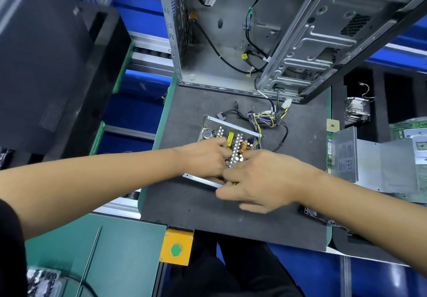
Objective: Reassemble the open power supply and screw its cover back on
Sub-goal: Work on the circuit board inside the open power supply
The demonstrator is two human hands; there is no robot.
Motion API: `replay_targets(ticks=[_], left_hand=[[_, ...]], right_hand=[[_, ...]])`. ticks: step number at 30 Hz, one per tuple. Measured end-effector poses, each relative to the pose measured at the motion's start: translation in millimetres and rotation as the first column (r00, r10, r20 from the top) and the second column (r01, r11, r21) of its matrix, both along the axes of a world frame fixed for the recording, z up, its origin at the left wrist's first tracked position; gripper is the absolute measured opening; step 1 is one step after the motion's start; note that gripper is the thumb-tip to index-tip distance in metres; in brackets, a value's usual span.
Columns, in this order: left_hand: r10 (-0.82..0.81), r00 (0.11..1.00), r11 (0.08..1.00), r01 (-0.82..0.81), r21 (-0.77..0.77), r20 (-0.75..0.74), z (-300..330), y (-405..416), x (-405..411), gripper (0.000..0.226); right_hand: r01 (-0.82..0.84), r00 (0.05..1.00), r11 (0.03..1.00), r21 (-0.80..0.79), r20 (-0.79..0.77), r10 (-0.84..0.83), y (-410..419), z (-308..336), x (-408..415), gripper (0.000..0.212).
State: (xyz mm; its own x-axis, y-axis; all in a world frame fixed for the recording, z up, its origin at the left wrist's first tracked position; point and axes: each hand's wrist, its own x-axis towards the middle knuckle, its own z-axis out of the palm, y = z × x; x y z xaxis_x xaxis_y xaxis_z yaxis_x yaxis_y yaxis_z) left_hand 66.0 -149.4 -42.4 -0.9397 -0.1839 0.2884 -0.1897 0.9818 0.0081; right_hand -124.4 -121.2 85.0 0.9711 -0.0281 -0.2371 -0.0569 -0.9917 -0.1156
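The open power supply (227, 132) lies on the dark foam mat (196, 208), its circuit board with capacitors, a copper coil and a yellow part showing. A bundle of coloured wires (265, 118) runs out of its far right side. My left hand (205, 160) rests on the board from the left, fingers curled among the components. My right hand (261, 181) covers the near right part of the unit, fingers bent down at its front metal edge (198, 179). What the fingertips hold is hidden. The grey metal cover (346, 155) lies to the right of the mat.
An open computer case (242, 30) stands at the mat's far edge with cables hanging inside. A black case panel (53, 65) leans at the left. A yellow box with a green button (176, 249) sits at the near edge. A circuit board (411, 130) and parts lie at the right.
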Motion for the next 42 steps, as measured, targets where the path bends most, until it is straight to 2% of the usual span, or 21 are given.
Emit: replay_targets(ticks=[2, 5, 9, 17, 25, 30, 37, 42], left_hand=[[-0.01, 1.0, 1.0, 0.011, 0.016, -0.017, 2, 2, 0, 0.042], [-0.037, 0.997, 0.996, 0.042, 0.078, -0.068, 9, 1, -1, 0.034], [-0.042, 0.997, 0.995, 0.047, 0.093, -0.057, 5, 3, -1, 0.033], [-0.008, 0.998, 0.991, 0.015, 0.131, -0.058, 2, 5, 2, 0.033], [-0.001, 0.998, 0.981, 0.014, 0.194, -0.07, 3, 6, 4, 0.032], [0.019, 0.999, 0.97, -0.012, 0.244, -0.026, 5, 6, 4, 0.031], [-0.012, 1.0, 0.984, 0.016, 0.178, -0.023, 7, 6, 5, 0.032], [0.003, 1.0, 0.989, -0.001, 0.145, -0.013, 8, 7, 4, 0.033]], right_hand=[[-0.031, 0.999, 0.997, -0.074, 0.013, 0.032, 2, 1, 0, 0.019], [-0.075, 0.993, 0.977, -0.198, 0.077, 0.092, 2, 3, -1, 0.026], [-0.108, 0.992, 0.968, -0.226, 0.043, 0.121, 5, 6, -5, 0.027], [-0.153, 0.988, 0.965, -0.211, -0.063, 0.143, 4, 13, -4, 0.025], [-0.11, 0.994, 0.976, -0.187, -0.046, 0.103, 4, 12, -4, 0.021], [-0.095, 0.996, 0.979, -0.182, -0.017, 0.093, 4, 10, -4, 0.019], [-0.081, 0.996, 0.989, -0.122, -0.045, 0.076, 0, 9, -4, 0.009], [-0.075, 0.994, 0.993, -0.092, -0.084, 0.067, 0, 8, -3, 0.01]])
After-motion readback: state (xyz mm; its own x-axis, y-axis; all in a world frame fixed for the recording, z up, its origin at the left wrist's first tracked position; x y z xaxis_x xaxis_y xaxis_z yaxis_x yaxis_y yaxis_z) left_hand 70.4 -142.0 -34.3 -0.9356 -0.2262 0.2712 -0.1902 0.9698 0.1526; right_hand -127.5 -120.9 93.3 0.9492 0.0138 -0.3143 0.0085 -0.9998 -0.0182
